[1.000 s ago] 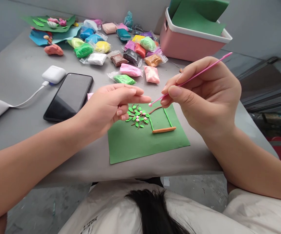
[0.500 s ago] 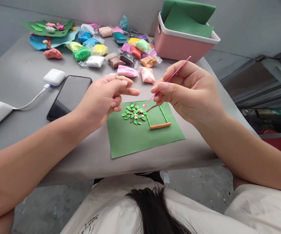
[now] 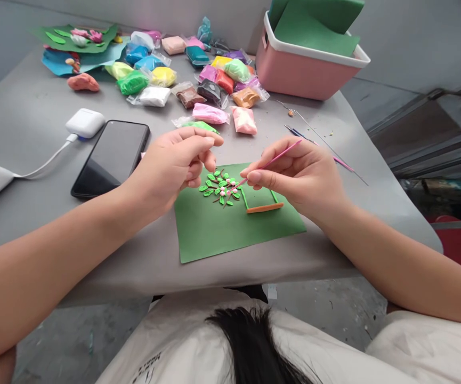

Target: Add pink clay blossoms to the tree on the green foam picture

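Observation:
My right hand (image 3: 300, 170) pinches a thin pink clay tool (image 3: 282, 153) between thumb and fingers. The tool's lower end reaches the small pink balls (image 3: 223, 191) among green clay leaves (image 3: 208, 193) on brown branches. This tree lies on a green sheet (image 3: 210, 234). Beside it is a clay swing with green ropes and an orange-brown seat (image 3: 265, 208), partly behind my right hand. My left hand (image 3: 174, 168) hovers over the sheet's upper left, fingers curled and thumb against the index finger; anything between them is too small to make out.
Several bagged clay packs (image 3: 156, 96) lie across the back. A pink basket (image 3: 302, 72) holds green sheets at the back right. Thin tools (image 3: 322, 141) rest on the right. A phone (image 3: 112, 157), a white earphone case (image 3: 85, 124) and a cable are on the left.
My right hand has moved down and left, bringing the tool's tip from above the sheet to the pink balls. My left hand's fingers have curled in more.

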### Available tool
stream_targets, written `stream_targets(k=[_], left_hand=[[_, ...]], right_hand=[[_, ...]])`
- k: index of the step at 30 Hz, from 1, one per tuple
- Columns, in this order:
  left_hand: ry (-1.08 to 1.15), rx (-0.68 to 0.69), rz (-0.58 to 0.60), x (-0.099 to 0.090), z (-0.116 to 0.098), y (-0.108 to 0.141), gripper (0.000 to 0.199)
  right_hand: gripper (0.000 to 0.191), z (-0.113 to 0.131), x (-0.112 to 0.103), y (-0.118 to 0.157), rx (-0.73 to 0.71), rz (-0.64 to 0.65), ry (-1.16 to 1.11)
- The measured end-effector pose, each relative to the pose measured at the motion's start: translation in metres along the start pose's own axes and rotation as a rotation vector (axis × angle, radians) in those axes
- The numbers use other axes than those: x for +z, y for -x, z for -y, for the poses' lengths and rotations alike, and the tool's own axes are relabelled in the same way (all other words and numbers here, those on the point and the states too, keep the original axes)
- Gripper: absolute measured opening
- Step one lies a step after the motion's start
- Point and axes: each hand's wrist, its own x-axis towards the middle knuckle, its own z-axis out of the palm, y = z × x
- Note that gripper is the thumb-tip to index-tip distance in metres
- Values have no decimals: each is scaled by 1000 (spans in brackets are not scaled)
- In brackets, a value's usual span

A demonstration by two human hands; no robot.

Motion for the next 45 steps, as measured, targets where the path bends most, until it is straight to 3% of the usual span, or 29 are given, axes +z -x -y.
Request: stream_targets(k=[8, 23, 36, 45], left_hand=[[-18, -21, -29, 3, 5, -4, 19], [-43, -19, -55, 7, 9, -4, 23], [-105, -62, -45, 7, 6, -2, 20], [-166, -97, -26, 10, 4, 0, 21]], right_hand=[[20, -5, 2, 18, -120, -67, 128], [21, -9, 3, 25, 25, -78, 166], [29, -10, 2, 24, 53, -80, 174], [24, -9, 1, 22, 45, -51, 192]])
